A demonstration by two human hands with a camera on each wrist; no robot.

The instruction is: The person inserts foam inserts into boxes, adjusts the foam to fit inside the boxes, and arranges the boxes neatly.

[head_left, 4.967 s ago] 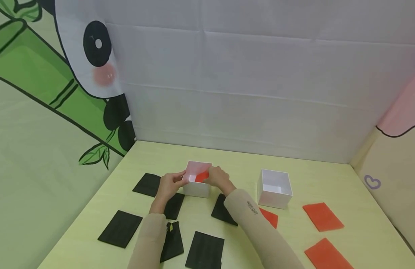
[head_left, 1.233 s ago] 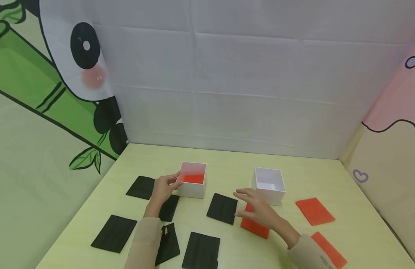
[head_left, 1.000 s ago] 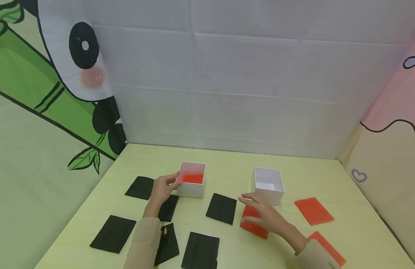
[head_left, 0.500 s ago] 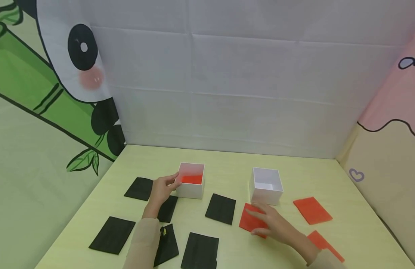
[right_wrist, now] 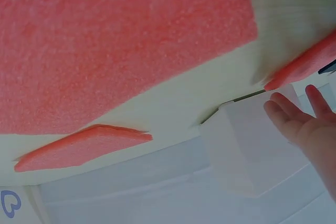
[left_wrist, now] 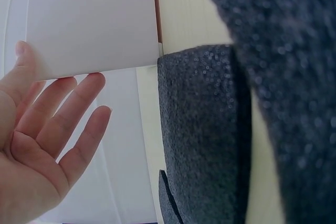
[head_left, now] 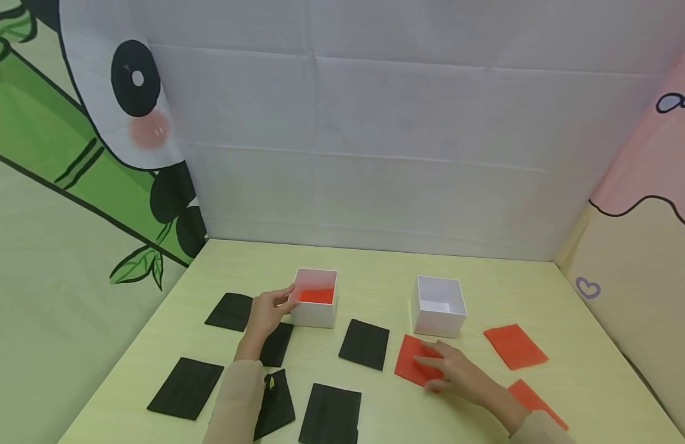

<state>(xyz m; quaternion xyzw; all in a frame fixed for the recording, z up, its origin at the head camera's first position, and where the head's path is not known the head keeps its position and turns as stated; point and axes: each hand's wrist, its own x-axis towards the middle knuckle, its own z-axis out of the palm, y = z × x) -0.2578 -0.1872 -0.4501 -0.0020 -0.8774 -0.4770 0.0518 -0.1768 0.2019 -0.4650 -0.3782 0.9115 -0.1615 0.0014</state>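
In the head view my left hand (head_left: pixel 266 317) holds the left white box (head_left: pixel 313 316) by its near left side, thumb and fingers at its wall. A red foam sheet (head_left: pixel 317 296) lies inside that box. The left wrist view shows the thumb on one face of the box and fingertips along its edge. My right hand (head_left: pixel 455 372) hovers with spread fingers over another red foam sheet (head_left: pixel 410 361), covering its right part. In the right wrist view the right hand's fingertips (right_wrist: pixel 275 98) appear close to this sheet and the right white box (right_wrist: pixel 252 145).
The right white box (head_left: pixel 439 320) stands just behind the right hand. Two more red foam sheets, one farther back (head_left: pixel 516 346) and one nearer (head_left: pixel 533 401), lie at the right. Several black foam sheets (head_left: pixel 364 344) are spread over the left and middle of the pale table (head_left: pixel 386 265).
My right hand has left the left box, where the red foam sheet now lies lower, and moved right and down over another red sheet. The left hand keeps its hold.
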